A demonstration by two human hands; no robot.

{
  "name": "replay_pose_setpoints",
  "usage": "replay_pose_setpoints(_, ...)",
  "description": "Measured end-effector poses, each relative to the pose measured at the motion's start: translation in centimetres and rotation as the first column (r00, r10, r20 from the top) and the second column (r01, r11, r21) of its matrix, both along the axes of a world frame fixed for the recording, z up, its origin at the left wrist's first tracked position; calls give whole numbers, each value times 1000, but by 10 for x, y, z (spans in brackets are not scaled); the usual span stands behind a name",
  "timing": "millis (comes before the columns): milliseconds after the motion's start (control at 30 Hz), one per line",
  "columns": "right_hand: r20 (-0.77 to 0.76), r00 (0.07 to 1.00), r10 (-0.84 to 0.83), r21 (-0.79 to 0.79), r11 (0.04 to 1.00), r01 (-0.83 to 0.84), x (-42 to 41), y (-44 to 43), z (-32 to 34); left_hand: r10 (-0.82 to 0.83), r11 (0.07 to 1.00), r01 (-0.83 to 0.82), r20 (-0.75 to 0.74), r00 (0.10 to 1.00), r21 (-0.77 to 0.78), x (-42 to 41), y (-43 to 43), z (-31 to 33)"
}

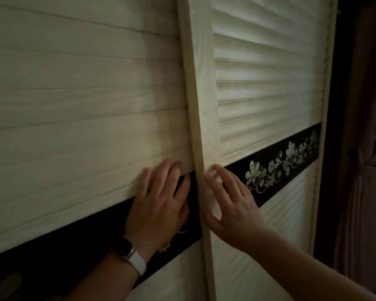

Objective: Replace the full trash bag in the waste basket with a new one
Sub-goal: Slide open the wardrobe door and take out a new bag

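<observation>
Two flat palms | left hand (159, 205), right hand (232, 203): fingers straight, gripping nothing, pressing louvred doors (74, 105) | risk: sliding door may pinch fingertips (167, 165) at overlap.

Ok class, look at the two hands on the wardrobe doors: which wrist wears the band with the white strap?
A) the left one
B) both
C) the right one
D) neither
A: the band sits on the wrist of the left hand, which lies flat on the louvred door, while the wrist of the right hand is bare.
</observation>
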State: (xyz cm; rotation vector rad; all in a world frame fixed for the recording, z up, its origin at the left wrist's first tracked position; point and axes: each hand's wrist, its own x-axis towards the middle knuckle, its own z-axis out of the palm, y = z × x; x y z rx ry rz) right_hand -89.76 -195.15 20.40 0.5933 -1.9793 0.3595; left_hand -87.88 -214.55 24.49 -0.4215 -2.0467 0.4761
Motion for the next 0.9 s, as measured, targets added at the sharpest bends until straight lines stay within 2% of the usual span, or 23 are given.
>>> replay_pose_setpoints(167,-171,976,134,-33,989,-142,-40,-4,-17,87,993,-94,-111,990,-67,-8,1,-5)
replay_pose_setpoints(400,-335,902,272,-74,947,-313,-73,-5,-22,123,988,-139,-202,972,-63,-12,-1,-10)
replay_pose_setpoints(567,-359,886,293,-85,935,-344,-86,0,-23,127,986,-149,-244,961,-76,-11,-5,-12)
replay_pose_setpoints(900,-332,908,254,-76,953,-294,-108,17,-30,130,984,-156,-260,957,-81,-9,-15,-17)
